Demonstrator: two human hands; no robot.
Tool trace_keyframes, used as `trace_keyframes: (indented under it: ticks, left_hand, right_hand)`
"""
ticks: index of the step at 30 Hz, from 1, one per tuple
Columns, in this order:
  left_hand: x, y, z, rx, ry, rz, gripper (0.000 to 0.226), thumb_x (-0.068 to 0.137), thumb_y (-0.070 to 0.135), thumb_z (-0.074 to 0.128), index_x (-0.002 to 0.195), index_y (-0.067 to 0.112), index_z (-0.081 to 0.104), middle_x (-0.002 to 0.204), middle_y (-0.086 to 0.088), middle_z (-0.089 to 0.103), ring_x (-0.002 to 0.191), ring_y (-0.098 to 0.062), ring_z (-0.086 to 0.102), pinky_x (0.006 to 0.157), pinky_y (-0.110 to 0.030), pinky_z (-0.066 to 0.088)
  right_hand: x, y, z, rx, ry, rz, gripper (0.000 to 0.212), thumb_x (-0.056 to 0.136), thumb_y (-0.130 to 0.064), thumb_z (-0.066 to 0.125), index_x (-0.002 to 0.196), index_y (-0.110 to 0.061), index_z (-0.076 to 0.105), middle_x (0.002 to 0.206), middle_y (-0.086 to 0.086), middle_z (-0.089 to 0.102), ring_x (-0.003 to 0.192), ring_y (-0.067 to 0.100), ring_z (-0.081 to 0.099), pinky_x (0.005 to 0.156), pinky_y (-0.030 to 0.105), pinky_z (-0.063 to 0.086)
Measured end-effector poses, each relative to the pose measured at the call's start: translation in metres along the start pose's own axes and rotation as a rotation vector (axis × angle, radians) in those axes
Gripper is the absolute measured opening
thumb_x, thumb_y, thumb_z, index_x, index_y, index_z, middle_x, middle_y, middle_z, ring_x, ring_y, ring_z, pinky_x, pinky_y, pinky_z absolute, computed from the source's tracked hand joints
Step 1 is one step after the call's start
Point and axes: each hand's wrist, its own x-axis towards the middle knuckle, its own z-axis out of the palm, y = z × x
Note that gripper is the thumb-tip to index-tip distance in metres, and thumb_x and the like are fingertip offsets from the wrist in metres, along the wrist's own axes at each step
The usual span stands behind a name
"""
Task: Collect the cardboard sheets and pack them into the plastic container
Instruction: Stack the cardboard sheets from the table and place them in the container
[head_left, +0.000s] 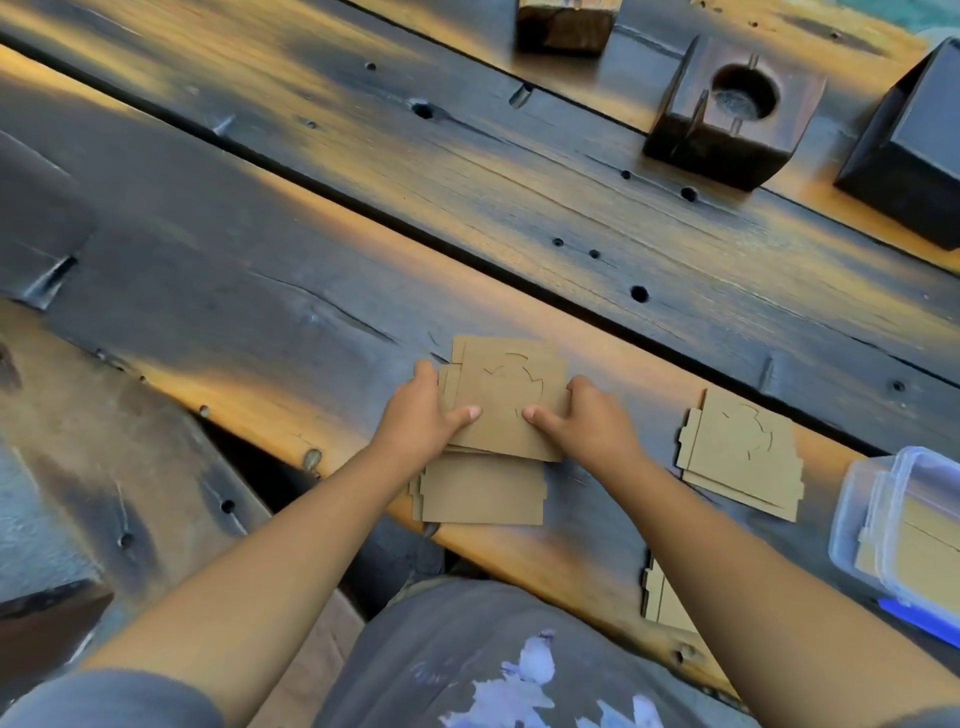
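Place: a craft workshop, by its looks.
Work surface: a rough plank table (363, 218), dark-stained, with knots, cracks and bored holes.
Wooden wares: a dark wooden block (727, 119) drilled with a round recess and slotted; another wooden block (563, 23) beside it.
Clothing: paint-spattered garment (519, 670).

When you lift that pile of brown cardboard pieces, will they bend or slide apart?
The stack of flat brown cardboard sheets probably stays fairly stiff: its edges look straight between the left hand and right hand. The sheets could slip apart, since their edges already sit unevenly. It is likely light, being thin sheets.
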Motion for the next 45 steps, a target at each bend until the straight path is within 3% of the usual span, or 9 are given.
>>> trace_keyframes:
  ticks: [9, 15, 19, 25, 31, 35, 38, 41, 45]
  left_hand:
    - [-0.048, -0.043, 0.022, -0.002, -0.019, -0.069, 0.047, 0.079, 0.044, 0.075, 0.092, 0.019, 0.038, 0.085, 0.007, 0.050, 0.079, -0.018, 0.054, 0.052, -0.024, 0.034]
    - [-0.069, -0.053, 0.041, -0.030, -0.007, -0.123, 0.047, 0.080, 0.041, 0.075, 0.100, 0.015, 0.041, 0.101, -0.004, 0.057, 0.092, -0.025, 0.059, 0.077, -0.043, 0.054]
    - [-0.071, -0.053, 0.046, -0.023, -0.018, -0.142, 0.047, 0.082, 0.042, 0.074, 0.102, 0.014, 0.040, 0.106, -0.006, 0.056, 0.096, -0.027, 0.058, 0.083, -0.046, 0.053]
    - [-0.071, -0.053, 0.045, -0.018, -0.045, -0.156, 0.050, 0.081, 0.045, 0.072, 0.107, 0.016, 0.040, 0.114, -0.007, 0.057, 0.103, -0.029, 0.059, 0.089, -0.050, 0.052]
    - [-0.071, -0.054, 0.044, -0.038, -0.030, -0.191, 0.054, 0.078, 0.046, 0.075, 0.109, 0.019, 0.041, 0.114, -0.004, 0.054, 0.100, -0.025, 0.060, 0.084, -0.045, 0.056]
    - [-0.070, -0.056, 0.044, -0.082, 0.008, -0.221, 0.058, 0.077, 0.042, 0.077, 0.116, 0.016, 0.043, 0.117, -0.005, 0.046, 0.098, -0.020, 0.053, 0.083, -0.034, 0.050]
    - [-0.070, -0.057, 0.045, -0.140, 0.011, -0.273, 0.065, 0.078, 0.039, 0.078, 0.125, 0.011, 0.043, 0.121, -0.007, 0.045, 0.096, -0.018, 0.047, 0.081, -0.030, 0.042]
    - [-0.067, -0.054, 0.047, -0.218, -0.019, -0.345, 0.067, 0.079, 0.035, 0.078, 0.130, 0.008, 0.043, 0.124, -0.010, 0.050, 0.107, -0.025, 0.054, 0.087, -0.034, 0.048]
    - [-0.058, -0.047, 0.049, -0.381, -0.062, -0.414, 0.044, 0.078, 0.025, 0.079, 0.112, 0.011, 0.055, 0.120, -0.013, 0.060, 0.110, -0.030, 0.059, 0.093, -0.045, 0.054]
  right_hand:
    - [-0.039, 0.006, 0.031, -0.102, -0.072, -0.049, 0.062, 0.075, -0.071, 0.059, 0.109, -0.020, 0.051, 0.097, 0.000, 0.063, 0.085, 0.022, 0.060, 0.056, 0.033, 0.038]
    - [-0.051, 0.014, 0.048, -0.142, -0.124, -0.029, 0.055, 0.076, -0.070, 0.059, 0.099, -0.022, 0.045, 0.098, 0.003, 0.065, 0.080, 0.023, 0.058, 0.053, 0.033, 0.038]
    - [-0.055, 0.018, 0.058, -0.126, -0.111, 0.009, 0.068, 0.079, -0.069, 0.058, 0.123, -0.019, 0.045, 0.113, 0.006, 0.064, 0.100, 0.029, 0.063, 0.067, 0.037, 0.047]
    - [-0.059, 0.017, 0.061, -0.094, -0.090, 0.023, 0.062, 0.080, -0.068, 0.058, 0.115, -0.019, 0.041, 0.110, 0.007, 0.063, 0.097, 0.030, 0.063, 0.066, 0.038, 0.046]
    - [-0.063, 0.021, 0.060, 0.123, -0.106, 0.056, 0.054, 0.077, -0.065, 0.063, 0.105, -0.020, 0.047, 0.102, -0.002, 0.060, 0.092, 0.020, 0.058, 0.069, 0.036, 0.047]
    - [-0.067, 0.023, 0.064, 0.314, -0.026, 0.110, 0.040, 0.081, -0.044, 0.070, 0.104, -0.020, 0.048, 0.108, 0.002, 0.054, 0.096, 0.019, 0.055, 0.078, 0.034, 0.047]
    - [-0.067, 0.022, 0.064, 0.455, -0.025, 0.217, 0.045, 0.082, -0.033, 0.073, 0.116, -0.014, 0.051, 0.112, 0.005, 0.055, 0.103, 0.023, 0.056, 0.091, 0.039, 0.049]
    - [-0.065, 0.019, 0.066, 0.503, -0.066, 0.285, 0.049, 0.081, -0.033, 0.073, 0.120, -0.012, 0.052, 0.106, 0.001, 0.057, 0.098, 0.019, 0.057, 0.081, 0.032, 0.046]
    - [-0.062, 0.014, 0.065, 0.565, -0.101, 0.335, 0.026, 0.081, -0.029, 0.075, 0.096, -0.021, 0.055, 0.092, -0.006, 0.060, 0.082, 0.012, 0.056, 0.071, 0.028, 0.042]
